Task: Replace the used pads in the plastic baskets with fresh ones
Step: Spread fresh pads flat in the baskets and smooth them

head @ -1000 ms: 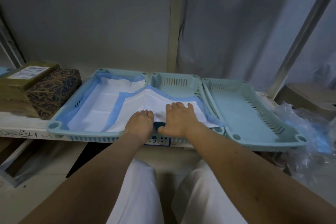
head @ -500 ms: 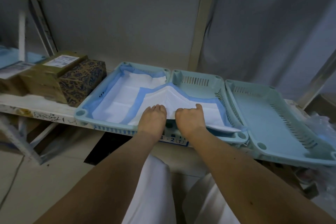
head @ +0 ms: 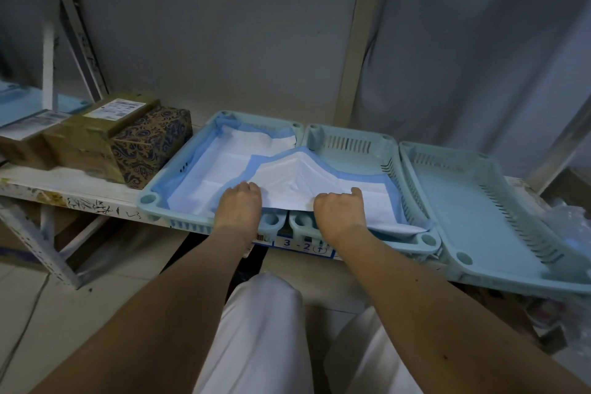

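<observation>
Far left on the shelf [head: 80, 198]: cardboard box [head: 96, 134] touching a patterned box [head: 150, 145]. Next, left basket [head: 179, 182], lined with a blue-edged white pad [head: 220, 166]. Second pad [head: 294, 182] lies tented, straddling the left and middle basket [head: 348, 144]. Left hand [head: 238, 205], fingers curled, pinches its near edge at the left basket's front. Right hand [head: 340, 208], closed, grips the same edge over the middle basket. Right basket [head: 479, 201] is bare and tilted off the shelf front. Crinkled plastic [head: 572, 221] far right.
</observation>
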The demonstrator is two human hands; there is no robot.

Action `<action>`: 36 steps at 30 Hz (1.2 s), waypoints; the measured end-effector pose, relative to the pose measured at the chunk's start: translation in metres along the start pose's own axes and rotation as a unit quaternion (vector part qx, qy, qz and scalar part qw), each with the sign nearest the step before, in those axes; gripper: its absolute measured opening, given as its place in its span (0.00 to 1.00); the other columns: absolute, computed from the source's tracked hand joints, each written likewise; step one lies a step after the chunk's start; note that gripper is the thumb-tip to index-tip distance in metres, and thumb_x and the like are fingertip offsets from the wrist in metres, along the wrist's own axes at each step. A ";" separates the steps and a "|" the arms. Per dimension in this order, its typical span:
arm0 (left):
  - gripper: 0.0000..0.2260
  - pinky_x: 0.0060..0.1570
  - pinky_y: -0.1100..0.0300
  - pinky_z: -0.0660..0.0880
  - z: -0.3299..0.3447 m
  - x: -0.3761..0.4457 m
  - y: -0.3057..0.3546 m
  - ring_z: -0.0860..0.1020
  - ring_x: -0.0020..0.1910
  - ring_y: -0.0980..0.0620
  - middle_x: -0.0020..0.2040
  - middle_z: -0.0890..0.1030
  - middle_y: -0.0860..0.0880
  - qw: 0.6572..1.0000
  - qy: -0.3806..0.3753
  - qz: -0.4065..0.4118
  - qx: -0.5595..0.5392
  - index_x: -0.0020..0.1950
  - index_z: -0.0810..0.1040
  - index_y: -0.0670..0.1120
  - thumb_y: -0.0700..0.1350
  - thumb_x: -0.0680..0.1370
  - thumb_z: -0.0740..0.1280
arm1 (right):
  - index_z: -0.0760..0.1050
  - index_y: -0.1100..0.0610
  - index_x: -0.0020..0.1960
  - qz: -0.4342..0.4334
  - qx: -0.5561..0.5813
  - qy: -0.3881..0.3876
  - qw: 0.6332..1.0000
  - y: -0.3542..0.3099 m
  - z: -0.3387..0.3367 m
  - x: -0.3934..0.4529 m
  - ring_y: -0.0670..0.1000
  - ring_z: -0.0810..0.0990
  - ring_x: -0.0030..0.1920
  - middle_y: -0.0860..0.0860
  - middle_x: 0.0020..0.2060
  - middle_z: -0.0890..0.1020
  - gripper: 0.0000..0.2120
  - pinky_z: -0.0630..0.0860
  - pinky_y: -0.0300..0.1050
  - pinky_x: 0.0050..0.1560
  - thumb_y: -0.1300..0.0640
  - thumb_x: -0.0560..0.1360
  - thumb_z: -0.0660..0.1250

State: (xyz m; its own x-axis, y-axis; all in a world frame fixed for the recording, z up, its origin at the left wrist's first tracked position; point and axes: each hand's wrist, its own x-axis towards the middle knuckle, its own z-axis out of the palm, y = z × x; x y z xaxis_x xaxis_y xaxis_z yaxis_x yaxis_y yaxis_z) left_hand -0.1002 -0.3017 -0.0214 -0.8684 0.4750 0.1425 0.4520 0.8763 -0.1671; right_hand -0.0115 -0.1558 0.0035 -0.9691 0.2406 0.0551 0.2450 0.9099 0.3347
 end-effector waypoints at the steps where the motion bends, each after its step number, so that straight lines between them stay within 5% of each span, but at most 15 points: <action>1: 0.18 0.58 0.59 0.70 0.001 0.000 -0.003 0.75 0.60 0.47 0.62 0.73 0.43 1.000 -0.002 -0.016 0.002 0.66 0.66 0.39 0.36 0.76 0.63 | 0.71 0.57 0.61 0.002 0.001 -0.003 1.000 0.001 -0.001 0.000 0.53 0.80 0.51 0.51 0.50 0.81 0.15 0.61 0.54 0.66 0.62 0.74 0.63; 8: 0.19 0.55 0.58 0.74 0.003 0.002 -0.015 0.77 0.59 0.45 0.61 0.75 0.41 0.994 -0.043 -0.089 -0.046 0.68 0.65 0.35 0.32 0.77 0.61 | 0.71 0.56 0.61 0.000 -0.003 0.001 1.000 -0.001 -0.003 0.002 0.53 0.80 0.51 0.50 0.51 0.80 0.15 0.63 0.53 0.64 0.62 0.74 0.63; 13: 0.30 0.58 0.56 0.73 0.004 0.006 -0.022 0.75 0.63 0.44 0.69 0.68 0.37 0.987 -0.051 -0.130 -0.076 0.74 0.53 0.33 0.35 0.76 0.64 | 0.72 0.55 0.60 0.001 -0.004 -0.002 1.000 0.000 -0.004 0.003 0.53 0.79 0.52 0.51 0.51 0.80 0.15 0.66 0.49 0.59 0.62 0.74 0.63; 17: 0.18 0.57 0.57 0.74 0.003 0.004 -0.025 0.77 0.60 0.45 0.62 0.76 0.39 0.978 -0.043 -0.164 -0.120 0.67 0.65 0.34 0.34 0.78 0.61 | 0.71 0.55 0.61 0.001 -0.001 -0.002 1.000 0.001 -0.006 0.003 0.53 0.79 0.52 0.51 0.52 0.79 0.15 0.67 0.48 0.56 0.61 0.75 0.63; 20: 0.18 0.57 0.55 0.73 -0.003 0.004 -0.023 0.76 0.60 0.42 0.61 0.76 0.38 0.960 -0.031 -0.198 -0.196 0.68 0.64 0.34 0.33 0.78 0.60 | 0.71 0.55 0.61 0.004 0.004 -0.004 1.000 0.000 -0.005 0.004 0.53 0.78 0.53 0.51 0.53 0.79 0.15 0.67 0.47 0.55 0.62 0.75 0.63; 22: 0.24 0.59 0.53 0.71 -0.011 0.005 -0.018 0.73 0.63 0.40 0.65 0.72 0.35 0.915 -0.028 -0.254 -0.313 0.73 0.55 0.34 0.34 0.79 0.59 | 0.71 0.55 0.61 0.015 0.020 -0.012 1.000 -0.001 -0.004 0.005 0.53 0.78 0.54 0.51 0.53 0.79 0.15 0.67 0.46 0.54 0.62 0.75 0.63; 25: 0.23 0.60 0.50 0.69 -0.022 0.012 -0.008 0.71 0.66 0.39 0.68 0.69 0.36 0.769 0.008 -0.397 -0.500 0.72 0.57 0.33 0.42 0.81 0.60 | 0.73 0.54 0.60 0.050 0.059 -0.013 0.997 -0.003 -0.004 0.006 0.53 0.78 0.53 0.51 0.52 0.79 0.14 0.66 0.44 0.49 0.61 0.75 0.63; 27: 0.23 0.59 0.50 0.70 -0.024 0.016 0.001 0.74 0.62 0.41 0.64 0.74 0.39 0.637 0.017 -0.458 -0.620 0.68 0.66 0.36 0.52 0.82 0.57 | 0.74 0.54 0.59 0.075 0.085 -0.011 0.993 -0.004 -0.005 0.007 0.53 0.79 0.53 0.51 0.52 0.80 0.12 0.65 0.44 0.47 0.59 0.75 0.63; 29: 0.29 0.54 0.53 0.73 -0.029 0.015 0.014 0.79 0.54 0.44 0.55 0.78 0.44 0.441 -0.002 -0.429 -0.788 0.59 0.72 0.38 0.63 0.79 0.52 | 0.74 0.53 0.59 0.088 0.098 -0.010 0.991 -0.006 -0.007 0.007 0.53 0.79 0.52 0.51 0.51 0.80 0.12 0.65 0.44 0.48 0.59 0.76 0.62; 30: 0.32 0.50 0.55 0.73 -0.030 0.014 0.020 0.80 0.51 0.45 0.53 0.79 0.44 0.370 -0.007 -0.391 -0.843 0.58 0.74 0.40 0.68 0.77 0.52 | 0.74 0.53 0.59 0.088 0.099 -0.006 0.991 -0.008 -0.008 0.007 0.53 0.79 0.52 0.51 0.51 0.80 0.12 0.66 0.44 0.48 0.59 0.76 0.62; 31: 0.33 0.47 0.56 0.74 -0.032 0.014 0.026 0.80 0.49 0.46 0.51 0.80 0.45 0.349 -0.015 -0.356 -0.867 0.55 0.76 0.42 0.71 0.74 0.55 | 0.74 0.53 0.59 0.085 0.095 -0.001 0.992 -0.009 -0.009 0.007 0.53 0.79 0.52 0.51 0.51 0.80 0.12 0.66 0.44 0.48 0.59 0.76 0.62; 33: 0.28 0.46 0.55 0.78 -0.037 0.015 0.035 0.80 0.47 0.47 0.49 0.81 0.46 0.381 -0.035 -0.306 -0.872 0.54 0.77 0.46 0.69 0.71 0.63 | 0.73 0.54 0.59 0.066 0.085 0.014 0.994 -0.011 -0.010 0.007 0.53 0.79 0.53 0.51 0.52 0.80 0.12 0.67 0.45 0.50 0.59 0.76 0.62; 36: 0.16 0.51 0.50 0.78 -0.034 0.022 0.040 0.78 0.42 0.48 0.53 0.79 0.45 0.475 -0.019 -0.305 -0.825 0.66 0.71 0.43 0.41 0.78 0.63 | 0.73 0.53 0.60 0.020 0.069 0.037 0.997 -0.013 -0.009 0.004 0.54 0.79 0.54 0.51 0.53 0.80 0.12 0.68 0.47 0.54 0.58 0.77 0.61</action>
State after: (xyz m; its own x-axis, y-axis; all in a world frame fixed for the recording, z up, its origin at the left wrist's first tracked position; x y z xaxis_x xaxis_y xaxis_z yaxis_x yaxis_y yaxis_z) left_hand -0.0946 -0.2535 0.0080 -0.9293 0.1173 -0.3502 -0.3691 -0.2660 0.8905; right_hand -0.0189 -0.1692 0.0077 -0.9570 0.2561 0.1362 0.2796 0.9393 0.1988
